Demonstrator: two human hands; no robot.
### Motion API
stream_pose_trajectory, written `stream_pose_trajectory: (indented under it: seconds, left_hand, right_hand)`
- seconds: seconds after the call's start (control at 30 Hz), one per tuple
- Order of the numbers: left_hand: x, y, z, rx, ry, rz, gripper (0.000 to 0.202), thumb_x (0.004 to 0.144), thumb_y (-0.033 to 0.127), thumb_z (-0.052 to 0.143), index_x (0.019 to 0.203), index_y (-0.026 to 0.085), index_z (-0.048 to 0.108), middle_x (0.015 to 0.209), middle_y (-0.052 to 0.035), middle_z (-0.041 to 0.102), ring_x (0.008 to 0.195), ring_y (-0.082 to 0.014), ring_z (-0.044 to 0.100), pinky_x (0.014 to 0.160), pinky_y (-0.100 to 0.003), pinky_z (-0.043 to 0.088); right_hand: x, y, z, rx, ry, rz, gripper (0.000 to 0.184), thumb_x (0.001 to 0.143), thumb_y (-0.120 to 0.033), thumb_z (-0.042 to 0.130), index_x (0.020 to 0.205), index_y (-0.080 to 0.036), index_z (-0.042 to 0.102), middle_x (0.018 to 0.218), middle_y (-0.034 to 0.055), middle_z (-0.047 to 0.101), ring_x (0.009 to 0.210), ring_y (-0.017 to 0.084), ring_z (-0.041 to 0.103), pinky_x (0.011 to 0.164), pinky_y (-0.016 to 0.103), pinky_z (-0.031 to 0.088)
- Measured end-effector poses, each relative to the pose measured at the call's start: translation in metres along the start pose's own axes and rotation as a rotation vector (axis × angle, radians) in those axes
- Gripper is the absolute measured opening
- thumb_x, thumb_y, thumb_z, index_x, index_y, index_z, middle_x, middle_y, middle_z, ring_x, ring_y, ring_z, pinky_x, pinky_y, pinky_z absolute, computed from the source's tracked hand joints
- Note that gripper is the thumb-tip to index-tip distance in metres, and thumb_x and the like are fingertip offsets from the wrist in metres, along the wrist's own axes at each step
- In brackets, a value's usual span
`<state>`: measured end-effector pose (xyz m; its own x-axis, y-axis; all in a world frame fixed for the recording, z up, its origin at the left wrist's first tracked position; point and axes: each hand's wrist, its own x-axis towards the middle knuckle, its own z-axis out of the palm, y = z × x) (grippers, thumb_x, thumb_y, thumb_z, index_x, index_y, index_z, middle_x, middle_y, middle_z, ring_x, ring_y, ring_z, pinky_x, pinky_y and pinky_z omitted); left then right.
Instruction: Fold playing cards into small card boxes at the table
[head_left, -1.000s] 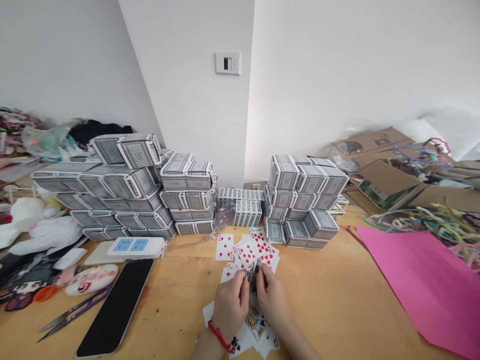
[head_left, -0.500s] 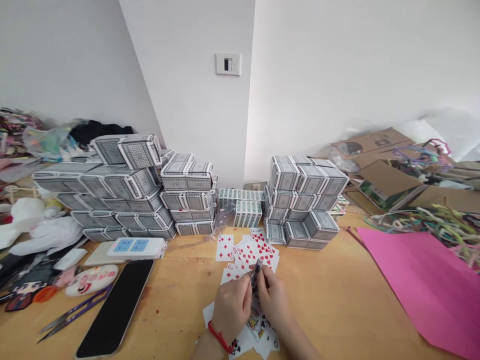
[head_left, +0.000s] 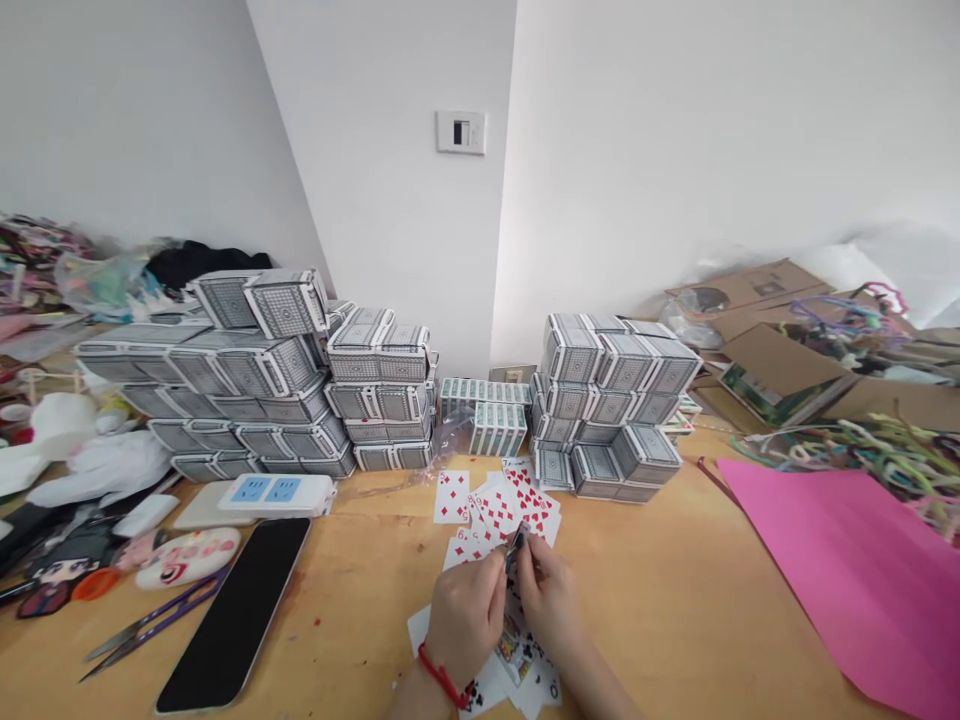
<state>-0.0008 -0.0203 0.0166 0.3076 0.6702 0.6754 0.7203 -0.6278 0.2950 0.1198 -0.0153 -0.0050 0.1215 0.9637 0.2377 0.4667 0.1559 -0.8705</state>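
Clubs and court card (head_left: 516, 660) below my wrists, on wooden table (head_left: 360, 610). Left hand (head_left: 469, 612), right hand (head_left: 551, 590) above, fingertips almost meeting, pinching small piece between them, probably folded card (head_left: 514, 545). Folding step, I judge; crease hidden. Next move calls for firm, even pinch. Beyond: face-up red cards (head_left: 495, 508), then stacked patterned blocks (head_left: 600, 400).

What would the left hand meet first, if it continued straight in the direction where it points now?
The left hand would probably meet the right hand first, just past the small object, perhaps a folded card, that both pinch; the exact depth between them is unclear.
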Motion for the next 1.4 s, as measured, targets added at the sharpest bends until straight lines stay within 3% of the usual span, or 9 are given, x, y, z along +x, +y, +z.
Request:
stream_pose_trajectory:
  seconds: [0.27, 0.53, 0.7, 1.07, 1.4]
  left_hand:
    - [-0.001, -0.002, 0.001, 0.02, 0.016, 0.008, 0.021, 0.085, 0.015, 0.034, 0.097, 0.012, 0.05, 0.052, -0.0007, 0.056, 0.045, -0.0133, 0.056, 0.044, -0.023, 0.038]
    - [-0.001, 0.004, 0.001, 0.036, -0.004, 0.001, 0.022, 0.086, 0.014, 0.032, 0.099, 0.013, 0.049, 0.055, -0.0015, 0.059, 0.047, -0.0132, 0.057, 0.044, -0.024, 0.038]
    - [-0.001, 0.007, 0.003, 0.083, -0.038, -0.036, 0.021, 0.086, 0.014, 0.029, 0.086, 0.015, 0.05, 0.052, -0.0008, 0.057, 0.044, -0.0136, 0.056, 0.042, -0.024, 0.037]
    - [-0.001, 0.009, 0.003, 0.153, 0.022, -0.066, 0.021, 0.087, 0.015, 0.028, 0.079, 0.017, 0.047, 0.05, 0.0001, 0.055, 0.043, -0.0128, 0.054, 0.042, -0.023, 0.035]
    - [-0.003, 0.006, 0.004, 0.096, 0.051, -0.105, 0.018, 0.086, 0.015, 0.031, 0.08, 0.017, 0.048, 0.05, 0.0002, 0.054, 0.044, -0.013, 0.054, 0.043, -0.022, 0.036]
  right_hand:
    - [0.0, -0.004, -0.002, 0.069, -0.04, 0.003, 0.026, 0.085, -0.034, 0.037, 0.074, -0.018, 0.054, 0.056, 0.0003, 0.055, 0.047, 0.012, 0.048, 0.046, 0.019, 0.038]
    - [0.001, -0.008, -0.003, 0.131, -0.039, 0.039, 0.029, 0.082, -0.04, 0.04, 0.071, -0.018, 0.054, 0.054, -0.0002, 0.055, 0.046, 0.012, 0.049, 0.046, 0.02, 0.039]
    - [0.0, -0.013, -0.002, 0.106, -0.038, 0.095, 0.03, 0.082, -0.043, 0.04, 0.075, -0.019, 0.055, 0.056, 0.0015, 0.057, 0.049, 0.015, 0.052, 0.048, 0.022, 0.04]
    - [0.001, -0.008, -0.001, 0.108, -0.041, 0.035, 0.025, 0.082, -0.036, 0.039, 0.079, -0.018, 0.055, 0.058, 0.0021, 0.059, 0.05, 0.015, 0.053, 0.048, 0.022, 0.04]
    - [0.0, -0.013, -0.002, 0.022, -0.023, 0.056, 0.031, 0.081, -0.042, 0.042, 0.067, -0.018, 0.055, 0.052, 0.0012, 0.059, 0.046, 0.013, 0.051, 0.046, 0.021, 0.04]
